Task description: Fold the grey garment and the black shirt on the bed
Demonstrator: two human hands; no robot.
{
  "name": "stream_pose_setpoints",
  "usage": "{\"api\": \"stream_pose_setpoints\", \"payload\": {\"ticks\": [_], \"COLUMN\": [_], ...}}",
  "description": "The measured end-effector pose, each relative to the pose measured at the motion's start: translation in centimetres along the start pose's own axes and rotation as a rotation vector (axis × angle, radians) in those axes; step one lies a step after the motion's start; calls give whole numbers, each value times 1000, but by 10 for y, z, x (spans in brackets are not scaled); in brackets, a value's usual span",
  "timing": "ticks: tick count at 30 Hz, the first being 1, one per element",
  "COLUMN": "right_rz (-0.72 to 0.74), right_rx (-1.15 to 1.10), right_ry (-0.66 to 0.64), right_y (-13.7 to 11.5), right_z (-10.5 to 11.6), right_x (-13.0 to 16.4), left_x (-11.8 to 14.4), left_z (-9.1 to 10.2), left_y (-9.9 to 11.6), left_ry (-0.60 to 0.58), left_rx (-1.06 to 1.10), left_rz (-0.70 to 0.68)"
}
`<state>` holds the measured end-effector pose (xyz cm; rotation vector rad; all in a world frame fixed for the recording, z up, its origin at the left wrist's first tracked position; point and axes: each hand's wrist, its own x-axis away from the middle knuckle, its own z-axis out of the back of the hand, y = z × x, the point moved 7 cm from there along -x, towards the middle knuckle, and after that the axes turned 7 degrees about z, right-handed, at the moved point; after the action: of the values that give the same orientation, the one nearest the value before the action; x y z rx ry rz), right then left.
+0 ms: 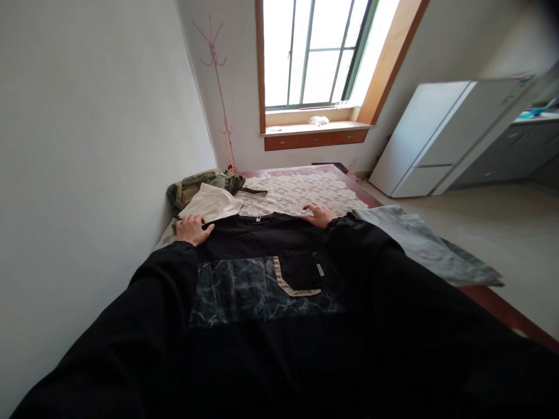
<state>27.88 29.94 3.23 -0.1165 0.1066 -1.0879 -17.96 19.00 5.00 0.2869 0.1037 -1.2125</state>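
A black T-shirt (236, 241) with a dark marbled band across its chest lies spread out, collar away from me. Its chest pocket (301, 273) has beige trim. My left hand (192, 230) rests at the shirt's left shoulder, fingers laid down and thumb apart. At the right shoulder is my right hand (320, 215), fingers stretched out over the fabric. Neither hand visibly grips the cloth. The lower part of the shirt merges with my dark clothing and sleeves, so its hem cannot be made out.
Beyond my left hand lie a white garment (209, 202) and a camouflage garment (181, 189). Grey trousers (419, 241) hang over the right edge of the table with its lace cover (301, 189). A wall (100, 145) rises close on the left; a fridge (437, 139) stands further right.
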Motion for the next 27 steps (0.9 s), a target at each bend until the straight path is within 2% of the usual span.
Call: {"api": "stream_pose_setpoints", "payload": {"ticks": [2,5,10,13,16,19,22,24,27], "right_rz": [22,23,32,17,13,10,97,138,106], "right_rx": [-23,-35,-27,-34,-35,-5,71,75,12], "right_ry": [19,13,55,103,159,229,298,256,106], "right_y": [-23,-53,-82,-86,-86,-89,-103,-111,-114], "right_z": [-5,-17,-35,-40,-40,-35,-27,-30,-42], "right_x": [-15,-36,-56,-60,-60,-54,-45,-37,-18], "left_x": [1,-7,-28,-34,-29,-18,-5,5,26], "left_z": [-1,-19,-48,-58,-59,-53,-45,-44,-49], "left_y": [27,58,89,97,102,108,116,115,106], "left_ry": [48,-44,-113,-118,-72,6,83,74,-23], "left_rx": [9,69,98,118,135,144,136,139,177], "left_rz": [-61,-57,-41,-40,-41,-69,-167,-193,-176]}}
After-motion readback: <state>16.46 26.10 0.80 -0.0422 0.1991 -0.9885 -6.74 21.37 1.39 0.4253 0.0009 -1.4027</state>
